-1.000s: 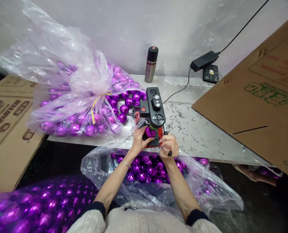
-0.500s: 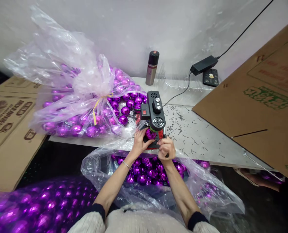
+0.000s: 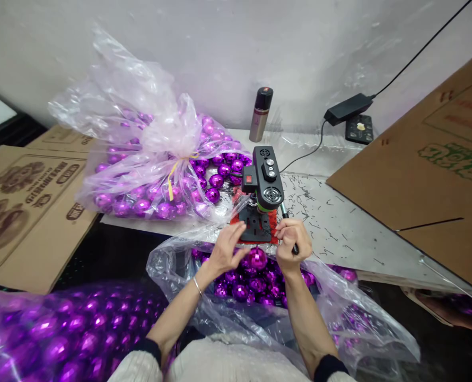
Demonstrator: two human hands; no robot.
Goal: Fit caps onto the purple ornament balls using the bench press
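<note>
A small black bench drill press (image 3: 267, 178) stands at the table's front edge, its slotted base plate (image 3: 255, 225) bare on a red mat. My right hand (image 3: 294, 241) is wrapped round the press's lever handle (image 3: 285, 211). Left of the base plate is my left hand (image 3: 228, 246), fingers spread and holding nothing. Just off its thumb, a shiny purple faceted ball ornament (image 3: 256, 258) appears over the open plastic bag (image 3: 168, 260) below the table edge. Whether that ball touches the others in the bag, I cannot tell.
A tied clear bag of purple balls (image 3: 140, 178) lies at left, loose balls (image 3: 216, 181) beside it. Behind stand a spray can (image 3: 261, 114) and a power adapter (image 3: 348, 108). Dark shavings litter the table (image 3: 319, 223). Cardboard boxes (image 3: 430, 175) flank the right and left.
The purple ball has left the press's base plate and is now in front of it, above the bag. My left hand has drawn back and opened; my right hand stays on the lever.
</note>
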